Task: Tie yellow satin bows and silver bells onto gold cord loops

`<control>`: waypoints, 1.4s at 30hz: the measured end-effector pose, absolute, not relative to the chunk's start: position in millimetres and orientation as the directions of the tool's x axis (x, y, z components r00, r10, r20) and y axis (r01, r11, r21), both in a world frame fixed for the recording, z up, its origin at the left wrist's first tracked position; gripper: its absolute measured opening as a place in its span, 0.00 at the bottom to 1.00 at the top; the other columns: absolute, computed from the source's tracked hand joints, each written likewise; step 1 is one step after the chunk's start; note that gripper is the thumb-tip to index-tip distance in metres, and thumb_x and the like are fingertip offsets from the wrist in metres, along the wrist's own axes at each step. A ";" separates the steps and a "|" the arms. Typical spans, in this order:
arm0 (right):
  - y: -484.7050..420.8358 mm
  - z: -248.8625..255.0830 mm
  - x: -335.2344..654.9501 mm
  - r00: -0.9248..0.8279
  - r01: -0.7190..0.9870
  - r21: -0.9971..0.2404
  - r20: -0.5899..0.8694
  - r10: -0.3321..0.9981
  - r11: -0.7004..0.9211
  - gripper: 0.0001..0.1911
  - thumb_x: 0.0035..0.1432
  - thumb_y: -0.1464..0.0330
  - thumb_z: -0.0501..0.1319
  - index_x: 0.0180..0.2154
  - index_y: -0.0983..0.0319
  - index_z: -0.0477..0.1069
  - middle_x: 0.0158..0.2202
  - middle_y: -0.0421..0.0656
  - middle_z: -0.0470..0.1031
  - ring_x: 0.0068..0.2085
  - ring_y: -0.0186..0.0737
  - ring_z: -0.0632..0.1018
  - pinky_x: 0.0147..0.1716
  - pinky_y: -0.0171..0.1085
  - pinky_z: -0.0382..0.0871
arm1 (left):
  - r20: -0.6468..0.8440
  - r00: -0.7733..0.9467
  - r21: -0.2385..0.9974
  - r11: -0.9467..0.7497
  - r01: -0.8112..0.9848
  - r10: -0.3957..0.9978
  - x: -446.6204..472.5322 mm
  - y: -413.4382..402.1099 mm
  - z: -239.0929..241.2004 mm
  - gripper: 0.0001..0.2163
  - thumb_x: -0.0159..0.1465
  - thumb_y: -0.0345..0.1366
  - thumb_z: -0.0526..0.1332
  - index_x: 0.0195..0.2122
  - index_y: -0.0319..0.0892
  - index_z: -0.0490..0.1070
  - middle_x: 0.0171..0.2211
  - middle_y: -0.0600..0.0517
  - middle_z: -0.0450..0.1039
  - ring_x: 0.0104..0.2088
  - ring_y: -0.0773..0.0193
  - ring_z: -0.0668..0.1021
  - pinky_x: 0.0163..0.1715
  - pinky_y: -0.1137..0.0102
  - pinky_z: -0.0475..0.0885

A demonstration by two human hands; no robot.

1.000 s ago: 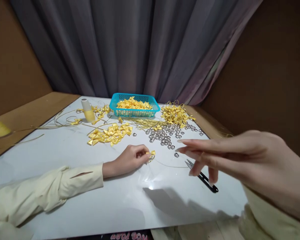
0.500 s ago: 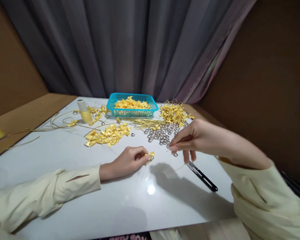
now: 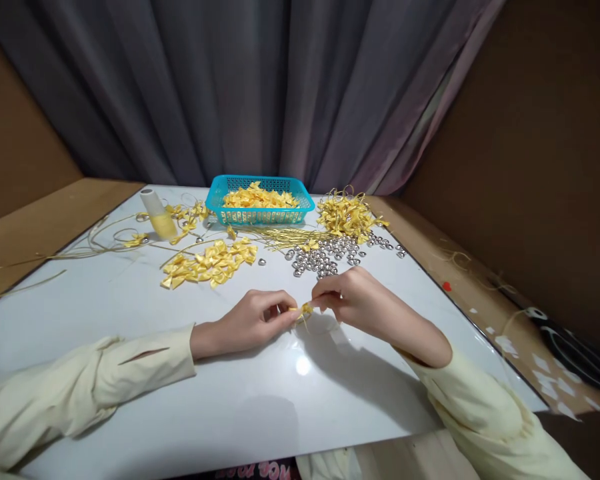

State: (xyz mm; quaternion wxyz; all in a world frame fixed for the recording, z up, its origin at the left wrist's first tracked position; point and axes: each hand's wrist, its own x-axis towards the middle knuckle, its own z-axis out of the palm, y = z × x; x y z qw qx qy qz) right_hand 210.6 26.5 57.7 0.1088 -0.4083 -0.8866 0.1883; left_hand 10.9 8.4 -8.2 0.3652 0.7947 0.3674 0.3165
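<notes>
My left hand (image 3: 253, 320) rests on the white table (image 3: 130, 313) with its fingers pinched on a small yellow ribbon bow (image 3: 306, 309). My right hand (image 3: 355, 300) has come in from the right, and its fingertips are pinched at the same bow, touching it. Whether a bead or a thread is in those fingers is too small to tell. Behind the hands lies a heap of silver beads (image 3: 323, 259). A pile of finished yellow bows (image 3: 207, 261) lies to the left of the beads.
At the back stands a turquoise basket (image 3: 257, 213) full of yellow bows, with a tangle of bows on gold cords (image 3: 347, 217) to its right. A spool of yellow thread (image 3: 156, 212) stands back left. Black scissors (image 3: 577, 350) lie on the wooden ledge at right.
My right hand swung from the air at right down past the beads to the bow held by my left hand. The black snips that lay on the table are now out of sight.
</notes>
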 end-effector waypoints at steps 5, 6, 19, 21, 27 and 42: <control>25.4 62.9 208.1 -0.666 0.672 -0.402 0.039 0.745 0.622 0.13 0.51 0.81 0.54 0.26 0.65 0.75 0.20 0.40 0.72 0.22 0.30 0.66 0.23 0.32 0.51 | 0.246 0.540 0.794 -0.487 0.364 0.805 10.9 8.1 -6.9 0.07 0.63 0.34 0.56 0.32 0.38 0.71 0.24 0.55 0.71 0.22 0.72 0.67 0.23 0.78 0.62; 25.1 63.4 207.2 -0.664 0.678 -0.394 0.036 0.747 0.621 0.13 0.51 0.81 0.54 0.26 0.65 0.75 0.20 0.40 0.71 0.22 0.30 0.65 0.23 0.32 0.51 | 0.252 0.541 0.789 -0.494 0.366 0.803 11.0 7.9 -6.7 0.07 0.63 0.33 0.56 0.32 0.38 0.71 0.24 0.55 0.71 0.22 0.72 0.67 0.23 0.77 0.62; 25.5 63.3 202.3 -0.682 0.691 -0.316 0.010 0.731 0.650 0.12 0.46 0.84 0.56 0.21 0.65 0.73 0.16 0.36 0.63 0.20 0.28 0.56 0.22 0.32 0.48 | 0.316 0.565 0.737 -0.572 0.360 0.762 10.8 6.2 -8.2 0.06 0.63 0.32 0.57 0.32 0.37 0.72 0.23 0.54 0.71 0.21 0.72 0.68 0.24 0.78 0.62; 25.9 62.9 202.5 -0.690 0.686 -0.313 0.007 0.724 0.657 0.12 0.46 0.84 0.56 0.21 0.65 0.73 0.16 0.36 0.63 0.20 0.28 0.56 0.22 0.32 0.47 | 0.315 0.570 0.735 -0.575 0.359 0.758 10.7 6.2 -8.5 0.06 0.63 0.32 0.57 0.33 0.37 0.72 0.23 0.54 0.71 0.21 0.72 0.69 0.24 0.77 0.62; 25.9 63.4 203.3 -0.692 0.680 -0.313 0.021 0.721 0.663 0.12 0.47 0.83 0.55 0.23 0.65 0.73 0.17 0.37 0.64 0.21 0.29 0.57 0.22 0.33 0.47 | 0.314 0.577 0.724 -0.584 0.368 0.754 10.9 6.4 -7.9 0.07 0.64 0.33 0.56 0.33 0.38 0.72 0.23 0.54 0.72 0.21 0.71 0.69 0.24 0.77 0.63; 25.7 74.1 197.2 -0.701 0.705 -0.273 -0.132 0.701 0.655 0.15 0.46 0.85 0.54 0.25 0.65 0.75 0.21 0.40 0.71 0.22 0.29 0.63 0.23 0.32 0.48 | 0.330 0.620 0.669 -0.640 0.378 0.712 10.5 5.3 -10.4 0.06 0.64 0.31 0.55 0.34 0.38 0.71 0.23 0.53 0.71 0.21 0.71 0.68 0.23 0.76 0.62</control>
